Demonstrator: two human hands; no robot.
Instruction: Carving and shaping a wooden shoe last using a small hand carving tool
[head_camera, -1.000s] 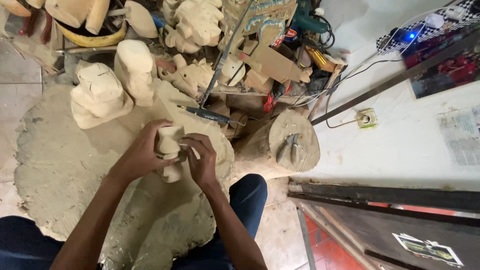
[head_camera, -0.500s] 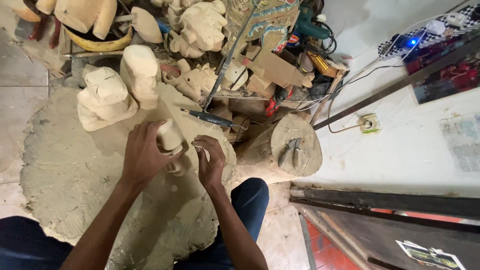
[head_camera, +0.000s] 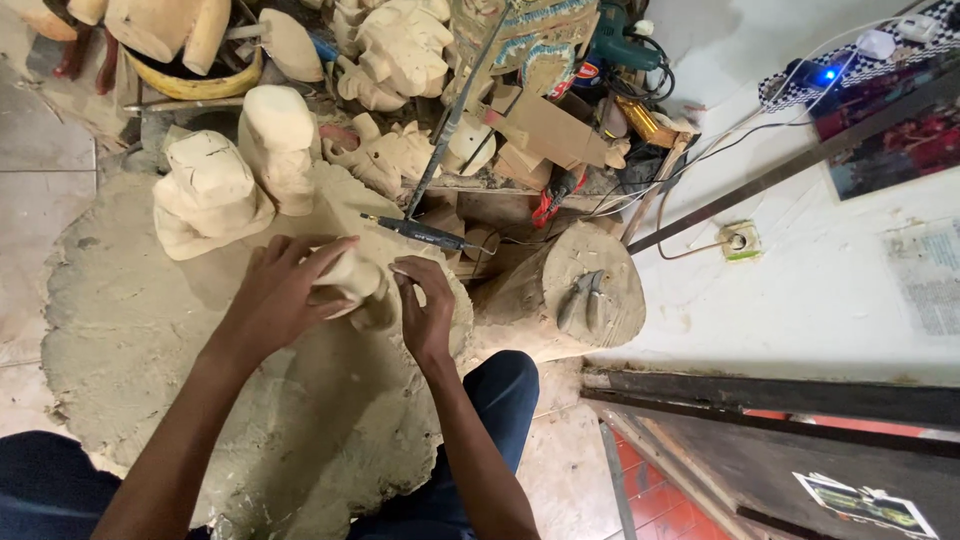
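Observation:
My left hand grips a small pale wooden carving and holds it over a wide, dusty wood slab. Against the right side of the carving my right hand presses with its fingers bent; whether it holds a small tool or paper I cannot tell. Both forearms reach in from the bottom of the view. A dark pen-shaped rotary tool lies on the slab just beyond my hands.
Two rough pale wood figures stand at the slab's far edge. More unfinished carvings and clutter pile up behind. A log stump with pliers on top stands to the right. Cables run to a wall socket.
Both hands and the carving have stayed together over the slab. The left hand has shifted its grip and turned the carving a little. The camera has moved slightly.

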